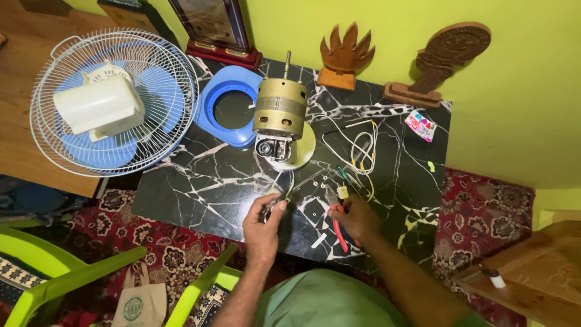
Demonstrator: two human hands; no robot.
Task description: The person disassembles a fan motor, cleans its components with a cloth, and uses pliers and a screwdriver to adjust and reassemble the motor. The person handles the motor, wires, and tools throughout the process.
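My left hand (264, 223) pinched thin wires (287, 189) that ran up to the brass-coloured fan motor (279, 112) on the black marble table (200, 181). My right hand (357, 217) gripped red-handled pliers (337, 221) just right of those wires. Left of the motor lay a blue housing ring (229, 106) and the caged fan head (112, 100).

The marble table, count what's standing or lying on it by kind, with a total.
On the black marble table:
Fan motor: 1
Blue plastic fan housing ring: 1
Carved wooden ornaments, one flame-shaped, one round-topped: 2
Bundle of loose wires: 1
Small patterned packet: 1
Total: 6
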